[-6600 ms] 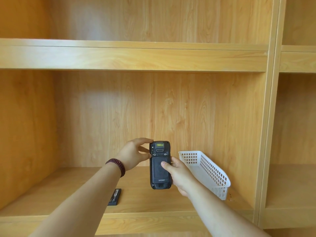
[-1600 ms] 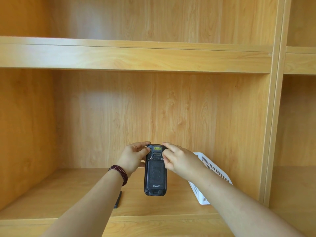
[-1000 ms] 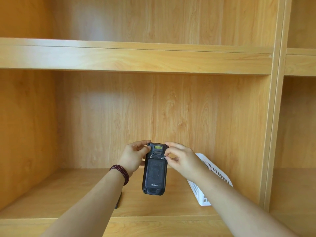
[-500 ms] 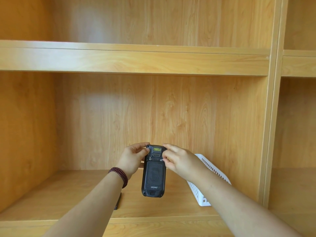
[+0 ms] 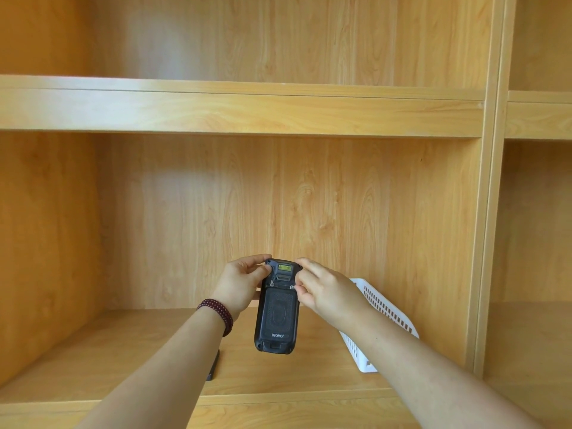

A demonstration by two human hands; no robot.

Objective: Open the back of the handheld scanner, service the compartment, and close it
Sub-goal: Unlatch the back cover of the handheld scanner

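Observation:
I hold a black handheld scanner (image 5: 278,317) upright in the air above the shelf, its back facing me, back cover in place. My left hand (image 5: 240,284) grips its upper left edge, thumb resting near the left latch. My right hand (image 5: 322,289) is on the upper right edge, thumb and forefinger pinched at the small right latch (image 5: 292,286) of the back cover. A flat black battery-like piece (image 5: 213,365) lies on the shelf below, mostly hidden by my left forearm.
A white perforated plastic basket (image 5: 383,308) stands on the wooden shelf (image 5: 294,370) at the right, partly behind my right arm. Another shelf board (image 5: 241,109) runs above. An upright panel (image 5: 489,243) closes the compartment on the right.
Over the last seconds my right hand went from the scanner's lower side to its upper right latch. The scanner has tilted slightly, and the fingers keep working at the latch.

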